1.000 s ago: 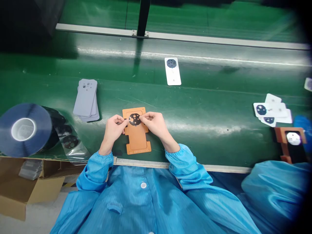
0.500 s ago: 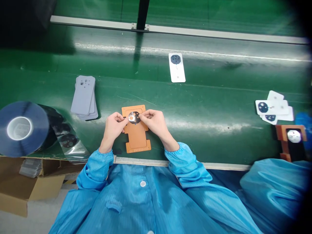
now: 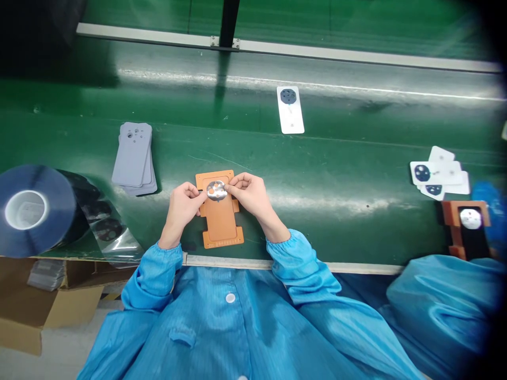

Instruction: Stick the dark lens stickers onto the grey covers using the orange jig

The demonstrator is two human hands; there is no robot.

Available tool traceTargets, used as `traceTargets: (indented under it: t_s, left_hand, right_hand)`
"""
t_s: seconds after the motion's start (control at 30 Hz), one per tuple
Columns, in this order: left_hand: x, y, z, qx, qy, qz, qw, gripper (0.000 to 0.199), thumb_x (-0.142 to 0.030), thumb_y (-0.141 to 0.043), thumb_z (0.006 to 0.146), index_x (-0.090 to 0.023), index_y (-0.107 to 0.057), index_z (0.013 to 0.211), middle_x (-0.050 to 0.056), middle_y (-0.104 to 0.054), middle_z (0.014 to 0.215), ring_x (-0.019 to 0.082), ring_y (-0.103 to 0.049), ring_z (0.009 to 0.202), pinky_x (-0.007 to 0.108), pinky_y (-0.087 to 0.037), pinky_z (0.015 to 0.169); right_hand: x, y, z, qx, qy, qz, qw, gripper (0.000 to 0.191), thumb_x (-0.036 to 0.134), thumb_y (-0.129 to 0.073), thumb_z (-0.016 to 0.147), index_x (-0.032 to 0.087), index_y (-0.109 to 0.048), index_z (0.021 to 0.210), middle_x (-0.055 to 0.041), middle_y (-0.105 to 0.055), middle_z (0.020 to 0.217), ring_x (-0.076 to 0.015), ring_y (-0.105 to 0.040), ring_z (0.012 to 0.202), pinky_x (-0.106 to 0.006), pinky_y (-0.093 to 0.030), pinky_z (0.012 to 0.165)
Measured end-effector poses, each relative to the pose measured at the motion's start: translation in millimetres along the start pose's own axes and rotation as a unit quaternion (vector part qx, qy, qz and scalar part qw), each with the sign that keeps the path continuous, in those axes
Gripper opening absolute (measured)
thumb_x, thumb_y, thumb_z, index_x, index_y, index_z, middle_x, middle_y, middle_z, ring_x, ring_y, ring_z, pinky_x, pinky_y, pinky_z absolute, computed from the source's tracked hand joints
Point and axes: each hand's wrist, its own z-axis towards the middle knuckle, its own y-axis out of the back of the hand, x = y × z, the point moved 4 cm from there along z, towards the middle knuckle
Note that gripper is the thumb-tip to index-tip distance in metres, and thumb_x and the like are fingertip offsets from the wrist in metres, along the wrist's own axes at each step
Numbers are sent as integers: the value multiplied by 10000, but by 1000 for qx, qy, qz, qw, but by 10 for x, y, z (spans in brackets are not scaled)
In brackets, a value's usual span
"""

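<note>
A round, dark, shiny film sticker with holes is pinched at its two edges over the upper part of an orange fixture plate. On its left edge are the thumb and fingertips of my left hand, closed. My right hand grips the right edge between thumb and forefinger. Orange shows through the sticker's holes. Whether the sticker touches the plate I cannot tell. The plate lies flat on the green work surface near its front edge.
Left of my hands lie stacked grey phone-back panels and a large film roll. A white panel lies farther back. White panels and another orange fixture are beside a co-worker's blue sleeve. Below left is a cardboard box.
The sticker's surface now reflects more light, as if its tilt has changed slightly. Both hands keep their pinch on it. The whole view has shifted a little.
</note>
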Motion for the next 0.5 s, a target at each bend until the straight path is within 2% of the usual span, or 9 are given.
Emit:
traceTargets:
  t_s: [0.3,0.5]
  left_hand:
    - [19,-2,4,-4,-5,-6,1000,246,-280,-753,770,-222,-528,689,-44,-606,503,108,-543,369,218,-392,422]
    - [66,63,-103,-14,-41,6,999,317,-418,-747,840,-224,-542,697,-42,-572,485,117,-551,393,224,-404,451]
  right_hand:
    - [-22,29,35,25,-34,60,997,281,387,-831,684,213,-619,747,39,-589,556,-89,-452,418,-256,-363,423]
    - [-54,69,30,23,-24,85,996,305,406,-833,671,216,-609,754,47,-587,547,-88,-453,401,-248,-340,409]
